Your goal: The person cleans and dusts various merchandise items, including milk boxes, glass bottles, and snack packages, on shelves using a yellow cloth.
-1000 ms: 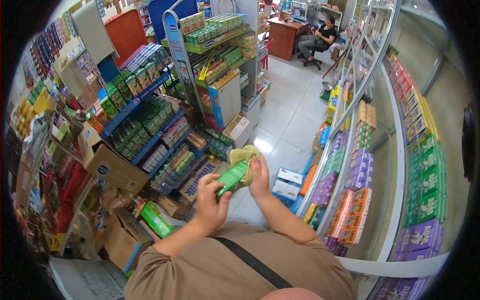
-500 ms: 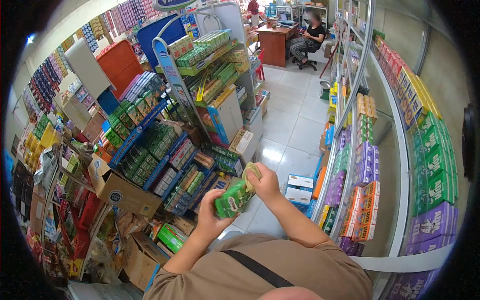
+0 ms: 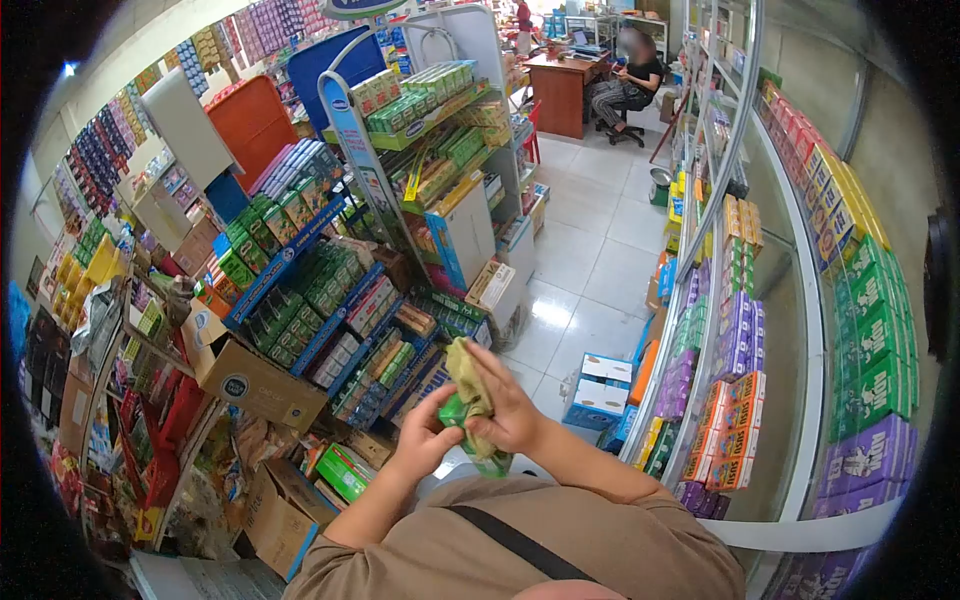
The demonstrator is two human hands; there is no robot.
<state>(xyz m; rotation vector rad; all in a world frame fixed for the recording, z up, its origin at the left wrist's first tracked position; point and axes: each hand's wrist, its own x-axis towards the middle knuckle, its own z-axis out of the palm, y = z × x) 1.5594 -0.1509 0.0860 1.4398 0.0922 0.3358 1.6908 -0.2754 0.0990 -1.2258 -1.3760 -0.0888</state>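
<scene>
In front of my chest is a green carton pack (image 3: 487, 458), held between both hands and partly hidden by them. My left hand (image 3: 428, 432) grips its left side, with the thumb across the front. A yellowish cloth (image 3: 467, 378) is in my right hand (image 3: 510, 405), pressed against the top and right side of the pack. The cloth covers much of the pack's upper part.
A blue shelf rack (image 3: 285, 255) of cartons stands ahead to the left, above an open cardboard box (image 3: 260, 385). Glass shelves with orange packs (image 3: 728, 430) line the right. A blue-and-white box (image 3: 600, 388) sits on the floor. A person (image 3: 630, 85) sits by a desk (image 3: 556, 95).
The pack has turned more upright and my right hand has moved over it with the cloth, so less of it shows. The view has shifted slightly.
</scene>
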